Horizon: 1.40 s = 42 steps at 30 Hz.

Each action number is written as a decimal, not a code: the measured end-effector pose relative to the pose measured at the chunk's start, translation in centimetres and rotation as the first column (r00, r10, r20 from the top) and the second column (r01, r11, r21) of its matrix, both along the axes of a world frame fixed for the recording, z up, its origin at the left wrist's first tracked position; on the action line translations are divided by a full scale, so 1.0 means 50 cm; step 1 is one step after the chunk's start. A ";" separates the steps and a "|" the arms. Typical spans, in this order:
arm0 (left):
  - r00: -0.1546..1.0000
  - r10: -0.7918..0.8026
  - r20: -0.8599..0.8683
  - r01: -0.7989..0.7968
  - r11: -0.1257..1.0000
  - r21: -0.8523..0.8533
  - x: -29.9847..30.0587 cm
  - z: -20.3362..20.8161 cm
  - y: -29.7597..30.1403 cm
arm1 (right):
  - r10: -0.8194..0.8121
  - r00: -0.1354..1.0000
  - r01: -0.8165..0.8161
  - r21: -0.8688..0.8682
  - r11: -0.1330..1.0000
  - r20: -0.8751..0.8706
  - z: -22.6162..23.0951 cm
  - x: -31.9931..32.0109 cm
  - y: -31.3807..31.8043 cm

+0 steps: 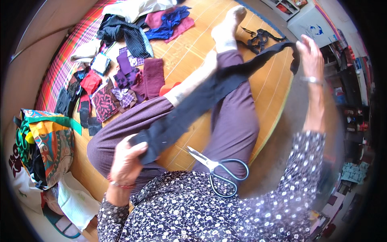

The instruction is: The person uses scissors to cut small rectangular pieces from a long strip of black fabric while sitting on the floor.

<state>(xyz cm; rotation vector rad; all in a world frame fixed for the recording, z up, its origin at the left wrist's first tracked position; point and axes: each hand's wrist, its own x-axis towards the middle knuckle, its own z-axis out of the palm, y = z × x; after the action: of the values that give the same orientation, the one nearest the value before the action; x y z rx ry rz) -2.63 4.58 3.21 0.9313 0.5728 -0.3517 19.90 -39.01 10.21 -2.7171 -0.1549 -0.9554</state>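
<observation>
A long black cloth strip stretches slantwise across my legs. Its near end, the wider one, is gripped in my left hand, thumb on top. My right hand, raised at the far right, pinches the narrow far end, and a short tail of cloth hangs beside it. The right fingers are slightly blurred. Scissors with dark looped handles rest on my lap, blades slightly apart and pointing up to the left. Neither hand touches them.
Fabric scraps in red, purple and black lie left on the mat, with more clothes farther back. A patterned bag stuffed with cloth stands at the left. Tangled black strips lie near my foot. Shelves line the right.
</observation>
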 end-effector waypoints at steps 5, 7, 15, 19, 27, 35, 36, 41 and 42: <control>0.992 0.071 -0.108 -0.082 0.991 -0.103 -0.040 -0.080 -0.016 | 0.500 0.706 -0.234 0.501 0.833 -0.501 -0.073 -0.297 0.246; 0.987 0.086 -0.136 -0.104 0.986 -0.127 -0.048 -0.089 -0.013 | 0.558 0.488 -0.307 0.466 0.830 -0.671 -0.098 -0.405 0.281; 0.990 0.078 -0.115 -0.102 0.971 -0.218 -0.063 -0.110 -0.013 | 0.280 0.262 -0.165 0.243 0.956 -0.923 -0.111 -0.564 0.291; 0.991 0.080 -0.106 -0.108 0.952 -0.286 -0.065 -0.114 -0.008 | 0.226 0.299 0.095 0.265 0.960 -0.927 -0.127 -0.576 0.260; 0.981 0.139 -0.134 -0.179 0.917 -0.356 -0.078 -0.122 -0.007 | 0.545 0.452 0.273 0.691 0.669 -0.706 -0.143 -0.599 0.255; 0.986 0.139 -0.089 -0.164 0.867 -0.471 -0.060 -0.094 -0.003 | 0.596 0.161 -0.115 0.585 0.803 -0.787 -0.096 -0.550 0.284; 0.988 0.131 -0.086 -0.156 0.861 -0.484 -0.060 -0.090 -0.001 | 0.574 0.091 -0.141 0.561 0.816 -0.813 -0.090 -0.543 0.286; 0.983 0.153 -0.105 -0.185 0.834 -0.520 -0.063 -0.073 -0.006 | 0.509 -0.067 -0.151 0.513 0.845 -0.858 -0.075 -0.524 0.319; 0.981 0.162 -0.107 -0.194 0.837 -0.512 -0.065 -0.074 -0.009 | 0.508 -0.075 -0.163 0.513 0.843 -0.858 -0.076 -0.521 0.325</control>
<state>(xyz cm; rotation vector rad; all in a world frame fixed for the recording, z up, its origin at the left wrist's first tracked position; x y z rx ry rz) -5.86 4.13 -0.49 0.3378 0.5738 -0.3432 -6.14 -22.76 6.39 -2.1570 -0.3692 1.1804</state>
